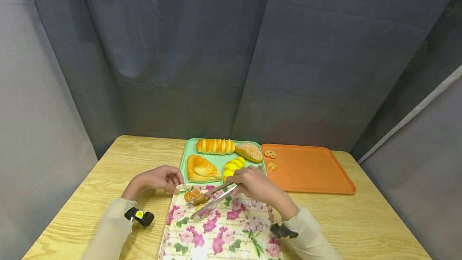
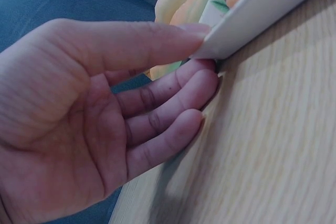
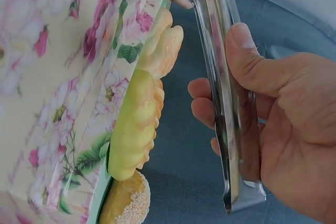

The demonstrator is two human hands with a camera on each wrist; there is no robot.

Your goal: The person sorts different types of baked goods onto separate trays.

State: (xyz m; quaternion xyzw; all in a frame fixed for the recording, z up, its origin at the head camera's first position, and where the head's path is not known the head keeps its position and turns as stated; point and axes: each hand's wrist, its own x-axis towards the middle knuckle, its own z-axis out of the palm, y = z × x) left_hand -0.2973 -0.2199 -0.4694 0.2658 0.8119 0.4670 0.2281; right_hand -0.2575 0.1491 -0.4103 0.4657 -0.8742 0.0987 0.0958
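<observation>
In the head view my left hand (image 1: 164,177) is at the far left corner of a flower-patterned tray (image 1: 216,228). Its thumb (image 2: 178,38) lies on the tray's white rim (image 2: 236,38), with the other fingers bent below the corner. My right hand (image 1: 254,185) grips metal tongs (image 1: 216,202), also seen as the long tongs (image 3: 223,93) in the right wrist view. The tong tips are apart, low over the tray's far left part. There, a pretzel-shaped cookie (image 1: 192,195) and a browner cookie (image 1: 200,200) lie close together, partly overlapped by the tongs.
Behind the flowered tray, a green tray (image 1: 184,161) bears several breads, among them a ridged roll (image 1: 215,146), a folded pastry (image 1: 203,168) and a yellow bread (image 1: 234,167). On the right, an orange tray (image 1: 310,169) has two small cookies (image 1: 270,154) by its left edge. Grey curtains (image 1: 180,51) surround the table.
</observation>
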